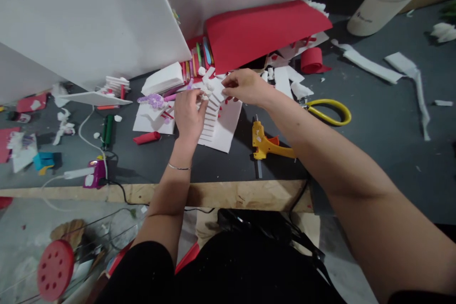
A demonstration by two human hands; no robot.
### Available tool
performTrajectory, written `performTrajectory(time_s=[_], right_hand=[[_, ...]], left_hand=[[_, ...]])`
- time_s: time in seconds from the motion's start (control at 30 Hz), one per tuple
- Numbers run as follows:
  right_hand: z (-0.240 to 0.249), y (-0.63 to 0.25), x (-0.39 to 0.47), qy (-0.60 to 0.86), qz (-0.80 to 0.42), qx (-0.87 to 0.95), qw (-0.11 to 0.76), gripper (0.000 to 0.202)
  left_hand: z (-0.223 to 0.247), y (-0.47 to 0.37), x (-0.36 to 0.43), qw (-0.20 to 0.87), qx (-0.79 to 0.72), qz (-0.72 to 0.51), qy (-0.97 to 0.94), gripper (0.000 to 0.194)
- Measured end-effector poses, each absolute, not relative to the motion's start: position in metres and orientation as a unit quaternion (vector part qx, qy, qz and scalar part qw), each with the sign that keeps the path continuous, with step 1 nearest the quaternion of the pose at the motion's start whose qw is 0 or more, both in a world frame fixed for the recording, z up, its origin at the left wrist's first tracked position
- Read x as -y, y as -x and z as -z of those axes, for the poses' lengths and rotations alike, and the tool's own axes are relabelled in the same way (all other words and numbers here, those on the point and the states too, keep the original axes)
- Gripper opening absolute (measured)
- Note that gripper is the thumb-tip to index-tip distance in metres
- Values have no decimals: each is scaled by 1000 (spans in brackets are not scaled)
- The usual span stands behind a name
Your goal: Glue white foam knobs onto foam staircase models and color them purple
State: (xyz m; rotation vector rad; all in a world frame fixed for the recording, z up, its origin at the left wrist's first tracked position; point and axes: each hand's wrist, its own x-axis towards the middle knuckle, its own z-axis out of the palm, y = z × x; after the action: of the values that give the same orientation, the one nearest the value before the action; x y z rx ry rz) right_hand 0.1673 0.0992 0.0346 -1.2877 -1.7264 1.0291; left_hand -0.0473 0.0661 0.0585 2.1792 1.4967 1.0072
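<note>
A small white model staircase stands on a white board near the middle of the dark table. My left hand is at its upper left, thumb and fingers closed on a small white piece whose shape I cannot make out. My right hand reaches in from the right, its fingertips pinching the edge of a white piece at the top of the stairs. Bits of red show under the right fingers. Purple decoration lies left of my left hand.
A yellow glue gun and yellow-handled scissors lie below and right of the model. Behind are a red sheet, a red roll and a white cup. A purple box with cables sits front left.
</note>
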Motion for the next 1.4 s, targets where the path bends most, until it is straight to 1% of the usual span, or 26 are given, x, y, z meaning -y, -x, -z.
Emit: performTrajectory(time_s=[0.1,0.23,0.4,0.5,0.63,0.8,0.97,1.2,1.4], right_hand=[[-33,-166,-100,492,-419,665,375,4],[-30,-165,-100,483,-407,671,388,8],[-34,-165,-97,508,-401,666,371,4],[-39,-165,-95,511,-412,659,367,7],[-41,-166,-95,513,-432,641,372,10],[-40,-165,-97,509,-450,623,388,12],[-37,-169,-99,511,-464,607,394,12],[-30,-181,-102,518,-444,618,390,16],[-20,-196,-108,494,-442,616,426,16]], left_hand=[[-59,47,-64,147,-529,-340,-764,8],[-59,46,-62,136,-520,-341,-771,9],[-56,46,-58,124,-516,-346,-774,9],[-55,46,-57,80,-520,-311,-791,12],[-54,45,-57,-7,-537,-250,-806,23],[-47,46,-57,-60,-532,-259,-804,28],[-45,47,-59,-57,-525,-256,-810,30],[-44,35,-57,-41,-502,-244,-829,37],[-37,27,-56,-20,-488,-291,-823,40]])
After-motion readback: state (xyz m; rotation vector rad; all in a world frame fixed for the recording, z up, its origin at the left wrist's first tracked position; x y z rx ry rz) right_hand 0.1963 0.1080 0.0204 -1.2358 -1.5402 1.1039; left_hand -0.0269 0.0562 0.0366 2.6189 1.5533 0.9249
